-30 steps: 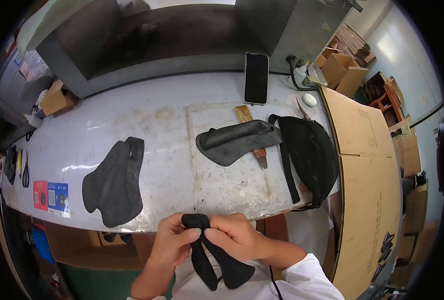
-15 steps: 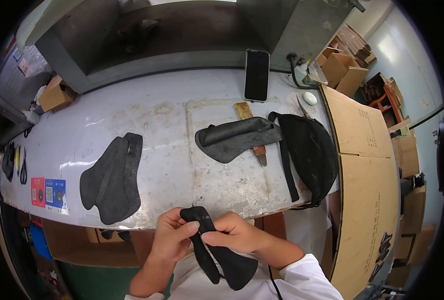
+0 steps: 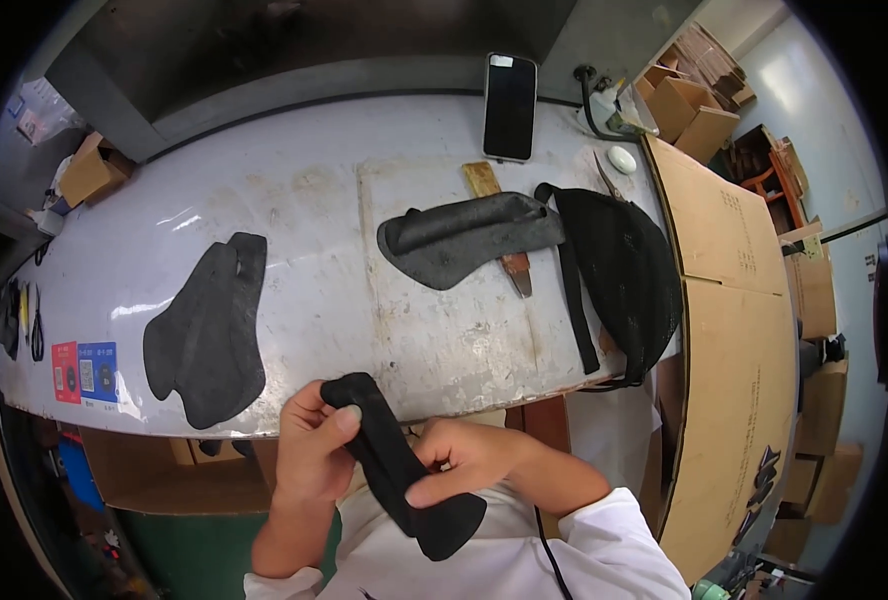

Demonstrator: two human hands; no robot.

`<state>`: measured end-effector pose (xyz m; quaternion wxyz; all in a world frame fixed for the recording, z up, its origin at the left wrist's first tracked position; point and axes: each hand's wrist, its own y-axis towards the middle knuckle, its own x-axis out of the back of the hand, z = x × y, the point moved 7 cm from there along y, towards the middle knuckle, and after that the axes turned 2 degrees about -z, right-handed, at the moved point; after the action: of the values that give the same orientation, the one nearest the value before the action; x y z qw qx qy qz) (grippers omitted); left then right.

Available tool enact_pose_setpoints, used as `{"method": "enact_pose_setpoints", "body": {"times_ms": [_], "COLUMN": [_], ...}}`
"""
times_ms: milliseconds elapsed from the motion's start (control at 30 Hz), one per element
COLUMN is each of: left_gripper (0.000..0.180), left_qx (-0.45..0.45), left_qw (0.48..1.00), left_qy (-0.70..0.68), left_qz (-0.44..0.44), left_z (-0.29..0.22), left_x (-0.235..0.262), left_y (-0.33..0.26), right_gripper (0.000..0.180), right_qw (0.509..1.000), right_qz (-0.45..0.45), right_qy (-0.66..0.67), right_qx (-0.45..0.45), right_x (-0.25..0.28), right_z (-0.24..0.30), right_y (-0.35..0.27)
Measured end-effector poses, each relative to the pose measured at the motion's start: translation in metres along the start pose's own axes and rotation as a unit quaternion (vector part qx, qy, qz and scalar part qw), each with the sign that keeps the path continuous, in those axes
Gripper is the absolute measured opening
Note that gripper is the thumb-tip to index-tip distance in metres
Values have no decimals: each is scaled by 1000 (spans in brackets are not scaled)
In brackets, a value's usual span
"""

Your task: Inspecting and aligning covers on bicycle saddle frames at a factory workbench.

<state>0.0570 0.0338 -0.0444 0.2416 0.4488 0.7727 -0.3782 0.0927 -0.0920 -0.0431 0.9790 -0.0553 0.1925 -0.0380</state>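
Above my lap, near the table's front edge, I hold a long folded black leather piece (image 3: 392,462) that widens at its lower end. My left hand (image 3: 312,445) pinches its upper end, thumb on top. Lower down, my right hand (image 3: 474,458) grips the middle with the thumb on its face and the fingers behind, partly hidden. A dark grey leather piece (image 3: 209,335) of similar shape lies flat on the table to the left. Another leather piece (image 3: 454,250), partly rolled, rests across a flat tool with a yellowish end (image 3: 482,180) at centre right.
A black mesh bag (image 3: 629,285) lies at the table's right, beside a cardboard sheet (image 3: 729,400). A phone (image 3: 510,110) stands against the grey metal frame at the back. Scissors (image 3: 37,325) and red and blue cards (image 3: 99,372) lie at the left.
My right hand has slid down the held leather piece, away from my left hand, and the piece now lies straighter and folded together. Both hands moved slightly left. The view has tilted.
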Motion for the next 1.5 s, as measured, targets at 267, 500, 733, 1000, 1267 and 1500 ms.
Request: {"method": "enact_pose_setpoints", "body": {"times_ms": [267, 500, 733, 1000, 1267, 1500], "left_gripper": [18, 20, 21, 22, 32, 21], "left_qx": [-15, -47, -63, 32, -27, -280], "left_qw": [1000, 999, 998, 996, 989, 811], "left_qy": [11, 23, 16, -2, 58, 505], "left_qz": [1, -6, -5, 79, 130, 99], "left_z": [-11, -24, -31, 0, -1, -44], "left_x": [15, 18, 22, -10, -31, -46], "left_y": [4, 4, 4, -8, -14, -35], "right_gripper": [35, 24, 29, 34, 20, 17], "right_qw": [991, 994, 996, 981, 911, 942], "right_qz": [96, 92, 43, -118, -311, -283], "right_qy": [49, 52, 77, 79, -171, -70], "right_qx": [-75, 10, -14, 134, 209, 168], "right_x": [-5, -4, -6, 8, 13, 14], "right_z": [-28, -13, -15, 10, 68, 51], "right_y": [-11, -16, -15, 0, -13, -7]}}
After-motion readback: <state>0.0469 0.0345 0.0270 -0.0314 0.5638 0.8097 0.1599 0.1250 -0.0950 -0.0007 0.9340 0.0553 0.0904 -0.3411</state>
